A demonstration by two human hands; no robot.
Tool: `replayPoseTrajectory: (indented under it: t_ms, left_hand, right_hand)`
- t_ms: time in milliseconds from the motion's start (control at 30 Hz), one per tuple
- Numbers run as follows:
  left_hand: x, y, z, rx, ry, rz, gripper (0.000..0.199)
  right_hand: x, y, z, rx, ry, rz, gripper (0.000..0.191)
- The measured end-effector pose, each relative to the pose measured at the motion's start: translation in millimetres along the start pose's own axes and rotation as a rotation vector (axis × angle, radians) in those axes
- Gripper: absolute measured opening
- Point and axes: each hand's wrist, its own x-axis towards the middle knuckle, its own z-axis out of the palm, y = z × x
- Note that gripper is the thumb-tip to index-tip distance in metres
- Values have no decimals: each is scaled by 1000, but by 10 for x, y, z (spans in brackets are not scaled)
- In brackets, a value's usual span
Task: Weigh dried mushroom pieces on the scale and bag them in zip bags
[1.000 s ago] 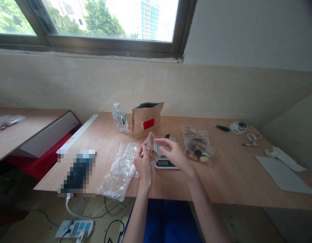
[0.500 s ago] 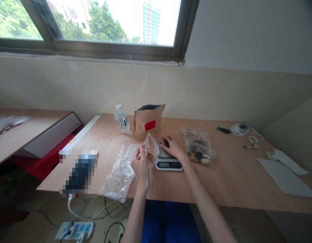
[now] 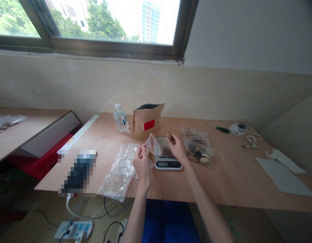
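Observation:
My left hand [image 3: 142, 164] is closed on the edge of a clear zip bag [image 3: 154, 145], whose mouth gapes upward. Brown dried pieces [image 3: 151, 157] lie inside it. Between the fingers of my right hand [image 3: 178, 148] is a brown dried piece [image 3: 169, 135], possibly mushroom, held just above the digital scale [image 3: 168, 164]. The scale's metal plate shows bare between my hands. Right of the scale lie filled zip bags [image 3: 200, 155] with brown, dark and pale pieces. Flat clear plastic bags [image 3: 117, 179] are spread left of my left hand.
A brown paper pouch [image 3: 148, 116] and a water bottle [image 3: 120, 118] stand behind the bags. At the right are a screwdriver [image 3: 223, 129], a white camera [image 3: 238, 128], a cable and a white sheet [image 3: 282, 179]. A blurred-out phone-like object [image 3: 78, 173] lies left.
My right hand has lifted the brown dried piece off the scale plate. My left hand still holds the zip bag, almost in place. The view has shifted slightly.

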Motion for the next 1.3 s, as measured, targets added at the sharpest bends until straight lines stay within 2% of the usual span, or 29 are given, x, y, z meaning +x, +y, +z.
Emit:
replayPoseTrajectory:
  t_ms: [67, 133, 200, 267, 367, 467, 600, 733, 867, 900, 1000, 1033, 1200, 1300]
  left_hand:
    - [7, 11, 5, 52, 1, 10, 32]
    - [9, 24, 12, 85, -3, 18, 32]
    - [2, 38, 21, 91, -12, 13, 32]
    - [-9, 47, 30, 84, -17, 5, 32]
    - [-21, 42, 45, 53, -3, 1, 33]
    - [-13, 2, 58, -46, 6, -17, 32]
    - [14, -68, 52, -196, -11, -103, 36]
    - [20, -49, 5, -252, -4, -162, 36]
    - [-32, 60, -39, -263, 36, -171, 36]
    - [-57, 91, -44, -258, 48, -165, 36]
    - [-164, 191, -43, -269, 57, -164, 36]
    - [-208, 226, -42, -280, 46, -167, 36]
    - [-423, 370, -74, -326, -135, -155, 41]
    - [-466, 334, -142, -301, -192, -79, 42]
  right_hand:
    - [-74, -292, 35, 278, 1, 110, 41]
    - [-152, -559, 68, 451, -67, 187, 41]
    - [-213, -738, 98, 448, -169, 214, 39]
    - [-250, -815, 131, 310, -213, 189, 38]
    - [-279, -812, 196, 39, -171, 83, 41]
    - [-307, -809, 277, -117, -143, -30, 42]
    - [-346, -888, 316, -105, -180, -162, 35]
    - [-437, -974, 173, -67, -283, -223, 34]
    - [-733, -973, 9, -76, -137, -132, 29]
    - [-833, -952, 2, -82, -128, -89, 35]
    - [-1096, -860, 86, -89, -146, -5, 69]
    - [-1151, -830, 135, -71, -125, 9, 70]
    - [-1187, -780, 277, 19, 30, 13, 34]
    - [-1177, -809, 191, 53, 52, 22, 30]
